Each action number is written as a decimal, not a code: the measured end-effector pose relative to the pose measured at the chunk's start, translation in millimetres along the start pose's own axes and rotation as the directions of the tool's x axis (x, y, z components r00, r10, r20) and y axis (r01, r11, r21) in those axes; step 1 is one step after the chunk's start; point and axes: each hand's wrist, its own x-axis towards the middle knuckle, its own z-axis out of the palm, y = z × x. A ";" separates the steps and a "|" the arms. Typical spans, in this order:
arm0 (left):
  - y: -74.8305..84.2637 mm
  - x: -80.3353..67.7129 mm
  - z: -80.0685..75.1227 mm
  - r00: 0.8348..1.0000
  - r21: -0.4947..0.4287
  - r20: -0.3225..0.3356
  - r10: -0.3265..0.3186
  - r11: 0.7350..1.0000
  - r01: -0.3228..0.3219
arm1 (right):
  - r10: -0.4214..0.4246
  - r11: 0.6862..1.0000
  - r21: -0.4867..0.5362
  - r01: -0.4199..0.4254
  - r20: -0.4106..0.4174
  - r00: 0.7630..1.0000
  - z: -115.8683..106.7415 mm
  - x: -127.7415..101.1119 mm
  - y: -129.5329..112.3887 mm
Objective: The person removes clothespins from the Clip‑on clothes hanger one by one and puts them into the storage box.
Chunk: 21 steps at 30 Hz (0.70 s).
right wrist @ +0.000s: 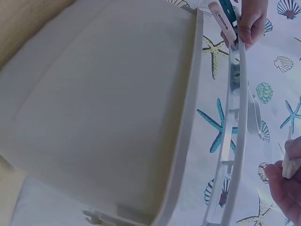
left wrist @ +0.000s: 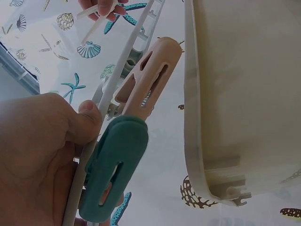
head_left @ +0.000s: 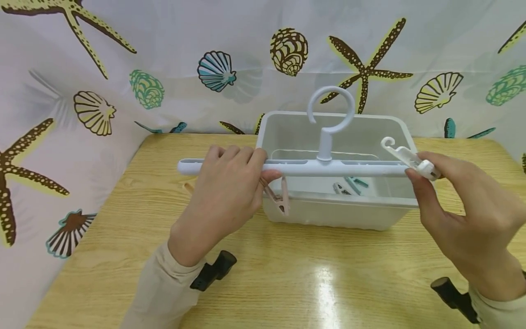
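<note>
The job looks partly done. Two pegs already hang from the white hanger bar [head_left: 296, 168]: a pink peg [head_left: 278, 197] and, seen only from the left wrist, a teal peg [left wrist: 115, 167] just beside it. A few more pegs [head_left: 349, 185] lie loose at the bottom of the white tub [head_left: 341, 214], so I think there is more clipping left to do.

Nearest to us, the left hand [head_left: 228, 187] is curled over the bar near its left end, thumb underneath, holding it level above the near edge of the tub. The right hand [head_left: 456, 205] is at the bar's right end. Its thumb and fingers pinch a white peg [head_left: 407, 157] with a little hook on top, touching the end of the bar.

The tub sits on the counter [head_left: 287, 274] toward the far edge, near the middle. The hanger's big round hook [head_left: 330, 109] stands straight up over the tub. Behind it all hangs a curtain [head_left: 164, 55] with shells and starfish.
</note>
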 end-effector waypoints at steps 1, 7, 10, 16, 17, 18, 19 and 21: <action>0.1 0.1 0.2 1.000 -0.001 0.007 -0.001 1.000 0.001 | 0.001 1.000 0.003 -0.001 0.016 1.000 -0.4 1.5 1.7; 0.7 1.0 0.7 1.000 -0.004 0.030 0.002 1.000 -0.002 | 0.002 1.000 0.001 -0.002 0.044 0.999 0.8 7.2 13.9; 1.3 1.7 1.8 1.000 -0.015 0.027 0.011 1.000 -0.011 | 0.004 1.000 0.003 -0.004 0.003 1.000 4.0 9.2 17.8; 2.3 2.6 4.5 1.000 -0.037 0.022 0.022 0.999 -0.021 | 0.021 1.000 -0.015 -0.021 -0.023 1.000 8.5 15.5 23.1; 2.3 2.5 4.7 1.000 -0.034 0.023 0.020 0.999 -0.019 | 0.025 1.000 -0.015 -0.025 -0.014 1.000 8.4 17.0 24.3; 2.3 2.4 4.9 1.000 -0.030 0.022 0.018 0.999 -0.017 | 0.030 1.000 -0.010 -0.030 -0.006 1.000 8.6 18.6 25.8; 2.4 2.3 5.0 1.000 -0.027 0.022 0.017 1.000 -0.016 | 0.034 0.999 -0.004 -0.034 0.001 0.999 8.6 20.1 27.1; 2.4 2.1 5.0 1.000 -0.018 0.025 0.014 1.000 -0.014 | 0.043 0.999 0.007 -0.043 0.007 0.999 9.2 22.9 29.3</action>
